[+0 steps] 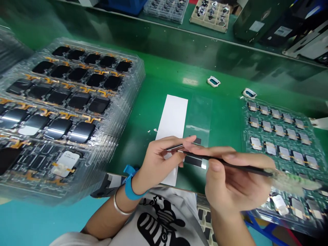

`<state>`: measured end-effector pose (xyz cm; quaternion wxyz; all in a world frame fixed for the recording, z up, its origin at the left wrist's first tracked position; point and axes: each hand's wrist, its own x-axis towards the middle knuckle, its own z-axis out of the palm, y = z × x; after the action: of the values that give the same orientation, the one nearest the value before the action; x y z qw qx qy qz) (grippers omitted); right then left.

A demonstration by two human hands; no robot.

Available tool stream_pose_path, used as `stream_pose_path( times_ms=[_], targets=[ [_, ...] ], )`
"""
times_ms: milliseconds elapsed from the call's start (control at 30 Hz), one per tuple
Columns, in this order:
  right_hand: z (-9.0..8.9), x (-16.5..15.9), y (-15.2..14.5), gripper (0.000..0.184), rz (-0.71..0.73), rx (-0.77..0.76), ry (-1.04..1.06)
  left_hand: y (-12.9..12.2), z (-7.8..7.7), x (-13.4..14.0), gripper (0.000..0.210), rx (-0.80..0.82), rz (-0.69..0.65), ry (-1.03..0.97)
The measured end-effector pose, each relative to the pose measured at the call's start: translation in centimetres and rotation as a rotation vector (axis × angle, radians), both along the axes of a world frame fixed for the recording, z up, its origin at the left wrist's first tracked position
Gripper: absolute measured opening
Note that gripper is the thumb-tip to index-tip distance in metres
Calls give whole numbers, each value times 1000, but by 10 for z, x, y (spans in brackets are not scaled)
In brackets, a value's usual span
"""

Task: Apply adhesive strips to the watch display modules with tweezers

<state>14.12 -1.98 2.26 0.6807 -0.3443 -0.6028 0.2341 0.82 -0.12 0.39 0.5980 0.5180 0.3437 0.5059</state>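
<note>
Your left hand (pixel 160 160) pinches a thin piece (pixel 174 147) | your right hand (pixel 238 188) grips a black tool (pixel 243 167) | piece seemingly unfinished | screens (pixel 96 80) at left: done or pending, can't tell

Your left hand (pixel 160 160) pinches a thin dark piece (pixel 174 147); your right hand (pixel 238 181) grips a black tool (pixel 246 168), its tip by your left fingers. Below, on the green surface (pixel 143 106), a white strip (pixel 173 116) lies beside a clear sheet (pixel 200 114). Stacked trays (pixel 129 102) of screens (pixel 82 131) stand left, smaller parts (pixel 284 152) right.
</note>
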Motion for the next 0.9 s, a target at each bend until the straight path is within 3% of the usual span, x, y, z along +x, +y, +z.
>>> stream_pose_path(
  times_ms=[100, 200, 300, 467, 533, 700, 900],
  targets=[
    [-1, -3, -6, 27, -5, 47, -22, 0, 1, -1, 30, 79, 18, -8],
    [3, -1, -14, 28, -59, 1, -73, -1, 1, -1, 38, 175, 24, -4],
    [7, 1, -16, 25, -34, -25, -171, -1, -1, 0, 40, 252, 110, 35],
    [0, -8, -4, 32, -32, 164, -201, -2, -7, 1, 45, 391, 253, 189],
    [-3, -14, -1, 31, -39, 182, -148, -2, -9, 1, 49, 405, 249, 269],
    [-4, -23, -2, 26, -81, 12, 54, -3, -8, 1, 55, 361, 201, 410],
    [-7, -28, 3, 24, -104, 1, 124, -4, -8, -1, 54, 330, 157, 400]
  ],
)
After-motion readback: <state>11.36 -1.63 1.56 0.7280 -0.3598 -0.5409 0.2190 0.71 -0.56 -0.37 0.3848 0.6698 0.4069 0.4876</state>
